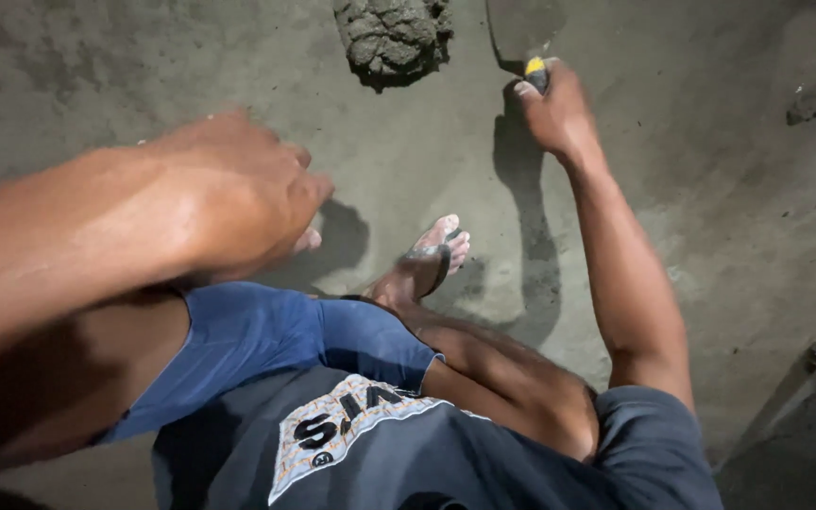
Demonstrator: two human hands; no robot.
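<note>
A grey cement floor point(710, 189) bears a wet mortar heap point(392, 38) and small clods point(809, 104).

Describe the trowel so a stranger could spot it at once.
Start at the grey cement floor and look to the top edge, right of the mortar heap. There the right hand grips the trowel. Its flat grey blade nearly matches the floor, but the handle's yellow tip sets it apart.

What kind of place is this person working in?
Probably a building site, mid floor-laying. The floor is wet grey cement, a mortar heap sits on it, and the right hand holds a trowel.
</note>
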